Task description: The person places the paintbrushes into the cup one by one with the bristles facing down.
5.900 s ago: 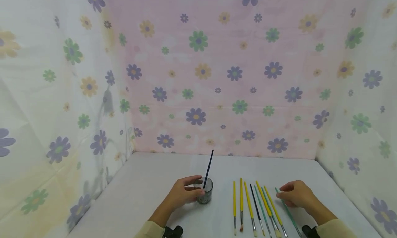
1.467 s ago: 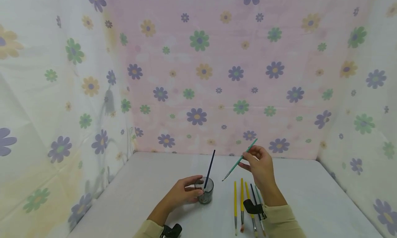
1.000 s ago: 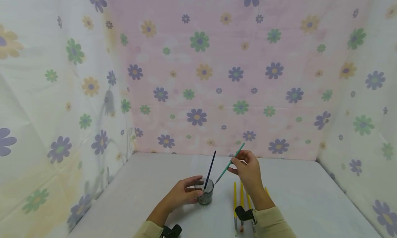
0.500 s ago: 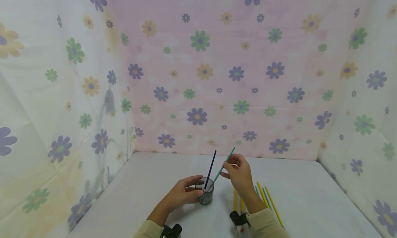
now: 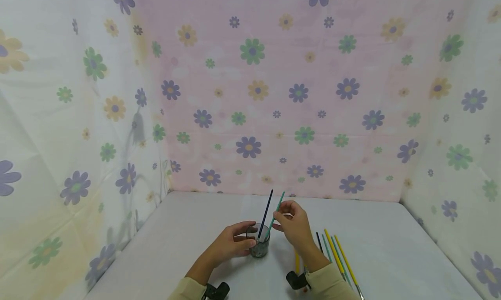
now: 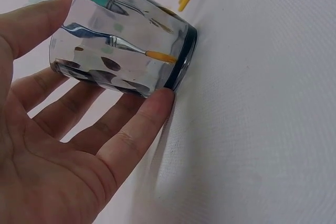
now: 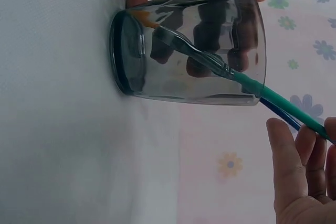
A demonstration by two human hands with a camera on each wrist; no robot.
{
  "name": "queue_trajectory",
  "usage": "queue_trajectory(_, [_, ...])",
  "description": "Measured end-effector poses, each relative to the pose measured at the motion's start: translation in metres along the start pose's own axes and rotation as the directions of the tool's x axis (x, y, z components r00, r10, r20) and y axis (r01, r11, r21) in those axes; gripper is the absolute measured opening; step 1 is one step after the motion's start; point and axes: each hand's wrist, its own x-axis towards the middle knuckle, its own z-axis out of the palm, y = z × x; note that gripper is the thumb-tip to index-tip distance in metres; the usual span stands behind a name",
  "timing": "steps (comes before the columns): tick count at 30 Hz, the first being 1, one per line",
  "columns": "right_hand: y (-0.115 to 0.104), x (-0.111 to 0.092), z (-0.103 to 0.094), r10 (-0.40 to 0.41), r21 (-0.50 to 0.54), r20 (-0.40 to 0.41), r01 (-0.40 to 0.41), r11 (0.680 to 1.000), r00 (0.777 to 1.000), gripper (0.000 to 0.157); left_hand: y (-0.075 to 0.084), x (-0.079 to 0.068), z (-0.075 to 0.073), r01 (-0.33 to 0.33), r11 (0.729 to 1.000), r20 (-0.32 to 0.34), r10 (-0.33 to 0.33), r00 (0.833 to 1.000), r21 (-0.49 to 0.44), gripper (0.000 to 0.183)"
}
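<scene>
In the head view my left hand [image 5: 231, 243] holds a clear drinking glass [image 5: 261, 251] upright on the table, thumb on one side and fingers on the other. A dark blue paintbrush [image 5: 266, 211] leans inside it, bristles down; its orange bristles [image 6: 161, 56] show near the bottom in the left wrist view. My right hand [image 5: 294, 226] pinches a green paintbrush [image 5: 281, 198] between thumb and fingers just right of the glass. That brush slants through the rim with its bristle end inside the glass [image 7: 210, 93], as the right wrist view shows.
Several paintbrushes lie side by side on the white table [image 5: 391, 248] at right, among them a yellow brush [image 5: 334, 250] and a black brush [image 5: 319, 241]. My right forearm covers some of them. Flower-print cloth [image 5: 250, 95] encloses the back and sides.
My right hand has lifted the green paintbrush from the right end of the row, carried it left and lowered its bristle end into the glass. The left hand stays at the glass.
</scene>
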Motion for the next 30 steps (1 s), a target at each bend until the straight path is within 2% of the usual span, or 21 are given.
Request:
queue_trajectory(12, [0.01,0.0,0.003,0.058,-0.023,0.01,-0.058,0.998,0.998,0.032,-0.002,0.0,-0.001,0.002,1.0,-0.003,-0.002,1.0,0.007,0.065])
queue_trajectory(23, [0.015,0.002,0.004,0.074,-0.066,-0.025,-0.076,0.995,0.997,0.029,-0.001,0.001,-0.001,0.007,1.0,-0.005,-0.007,1.0,0.009,0.065])
queue_trajectory(30, [0.016,0.0,0.003,0.058,-0.091,-0.013,-0.059,0.994,0.998,0.024,0.0,-0.002,0.0,-0.033,0.999,0.013,0.033,0.999,0.022,0.066])
